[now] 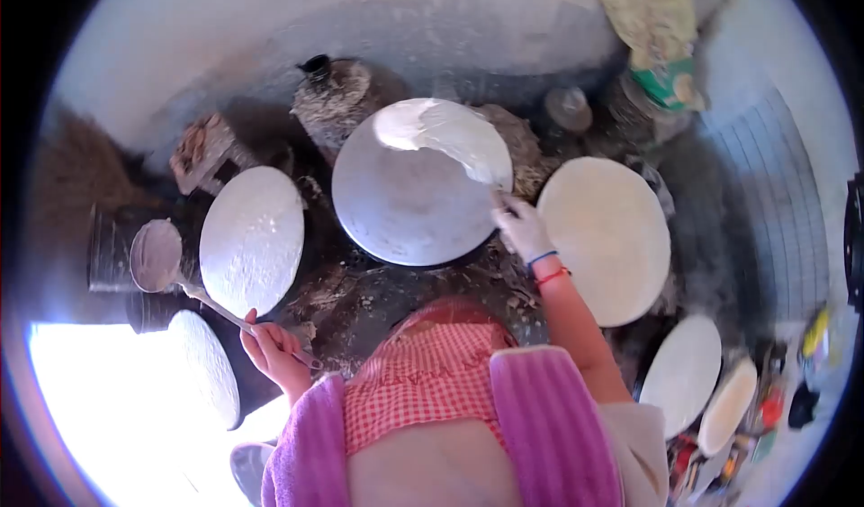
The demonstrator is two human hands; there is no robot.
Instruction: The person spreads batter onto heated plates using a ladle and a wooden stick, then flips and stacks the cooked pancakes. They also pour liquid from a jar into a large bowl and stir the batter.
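White flatbread (450, 138) pinched by right hand (522, 228) fingertips over the griddle (405, 210); left hand (270, 345) fingers curled around ladle (180, 273) handle.

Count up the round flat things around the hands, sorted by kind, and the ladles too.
Round griddle pans: 3 (left, centre, right)
Round white discs at the edges: 3 (lower left, lower right, far right)
Ladles: 1
Total: 7

The griddle (405, 210) is grey, its thin flatbread (450, 138) white. Pale cream discs (605, 237) sit alongside. The garment (427, 381) is red-and-white checked, the sleeves (549, 426) purple; wrist bands (549, 267) are blue and red.
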